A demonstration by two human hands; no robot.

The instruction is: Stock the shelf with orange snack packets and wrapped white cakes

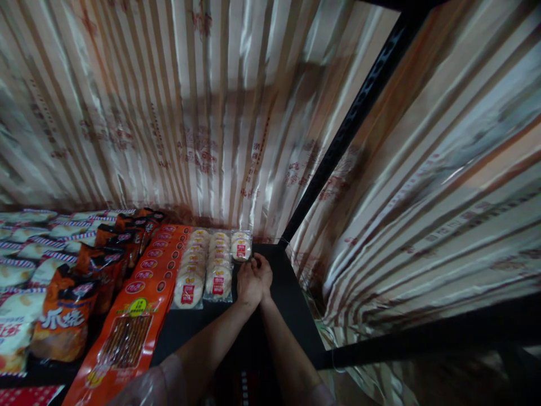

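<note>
My left hand and my right hand are side by side, touching, over the dark shelf. Their fingers curl inward, and whatever lies between them is hidden. Just beyond my fingertips, a clear packet of round, pale cracker-like discs with a red label stands at the back; I cannot tell whether they touch it. To the left of my hands, similar packets form two rows, one row closer and another row farther left.
Left of the packets lie overlapping orange packs of brown sticks. Orange-and-black snack bags and white bags stand farther left. A black shelf post rises at the back right corner. Shiny printed sheeting hangs behind the shelf.
</note>
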